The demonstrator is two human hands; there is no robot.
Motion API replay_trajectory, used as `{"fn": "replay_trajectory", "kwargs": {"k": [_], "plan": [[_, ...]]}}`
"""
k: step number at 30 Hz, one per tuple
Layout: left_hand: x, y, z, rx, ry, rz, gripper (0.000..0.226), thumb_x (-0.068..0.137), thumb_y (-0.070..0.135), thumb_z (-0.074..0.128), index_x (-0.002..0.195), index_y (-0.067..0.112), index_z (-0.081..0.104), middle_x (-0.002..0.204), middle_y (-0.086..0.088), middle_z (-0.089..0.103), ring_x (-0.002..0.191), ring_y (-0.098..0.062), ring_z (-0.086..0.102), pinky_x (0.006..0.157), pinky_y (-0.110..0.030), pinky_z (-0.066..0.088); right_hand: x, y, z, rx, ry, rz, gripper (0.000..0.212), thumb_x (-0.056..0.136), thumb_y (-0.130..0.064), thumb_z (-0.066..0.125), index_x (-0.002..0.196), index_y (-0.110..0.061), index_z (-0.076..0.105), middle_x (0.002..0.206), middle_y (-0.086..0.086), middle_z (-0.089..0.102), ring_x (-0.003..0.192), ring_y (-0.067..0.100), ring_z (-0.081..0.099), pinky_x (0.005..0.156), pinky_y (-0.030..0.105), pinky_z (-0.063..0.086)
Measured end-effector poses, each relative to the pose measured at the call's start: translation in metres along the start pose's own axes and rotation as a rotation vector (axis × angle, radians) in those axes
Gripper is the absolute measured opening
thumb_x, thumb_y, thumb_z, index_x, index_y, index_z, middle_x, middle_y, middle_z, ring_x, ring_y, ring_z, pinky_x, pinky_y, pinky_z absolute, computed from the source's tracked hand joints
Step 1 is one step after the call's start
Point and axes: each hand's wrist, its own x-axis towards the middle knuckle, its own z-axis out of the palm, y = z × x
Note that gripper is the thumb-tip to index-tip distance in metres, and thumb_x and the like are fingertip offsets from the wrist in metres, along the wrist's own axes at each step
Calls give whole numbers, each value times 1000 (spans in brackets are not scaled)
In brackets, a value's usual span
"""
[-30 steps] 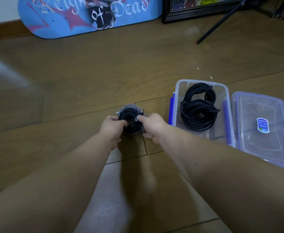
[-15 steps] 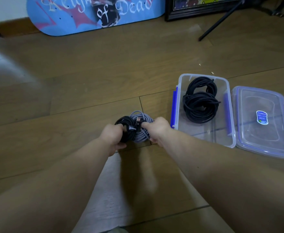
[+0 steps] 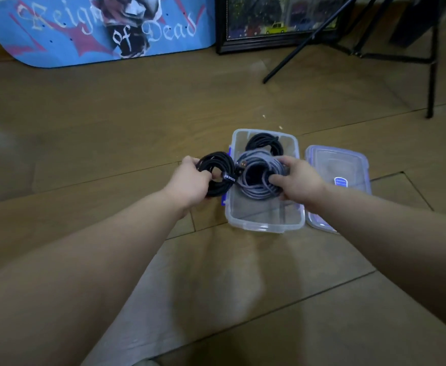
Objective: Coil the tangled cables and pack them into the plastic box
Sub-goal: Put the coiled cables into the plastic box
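Both hands have carried their coils rightward to the plastic box (image 3: 264, 223). Left hand (image 3: 190, 184) grips the black coil (image 3: 216, 171) just outside the box's left wall; right hand (image 3: 297, 183) clamps the grey coil (image 3: 259, 178) directly above the box's middle, nearer to dropping in.

A wooden floor (image 3: 111, 122) runs to the wall, where a blue skateboard deck (image 3: 58, 35), a framed picture (image 3: 269, 22) and black stand legs (image 3: 375, 48) rest.
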Motion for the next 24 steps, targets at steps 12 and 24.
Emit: {"fn": "replay_trajectory", "kwargs": {"k": [12,24], "plan": [[17,-19,49,128,10,-25,15,93,15,52,101,23,62,107,-8,68,100,-31,66,92,-51,54,16,56,24,-454,-142,59,24,96,-16,52,119,-10,59,108,11,66,97,30,61,77,35,52],[11,6,81,55,-140,41,20,93,13,65,113,15,69,104,-5,73,94,-25,71,90,-44,57,6,39,-32,591,-132,109,15,94,-26,61,109,-24,64,93,3,63,64,13,52,56,24,40]]}}
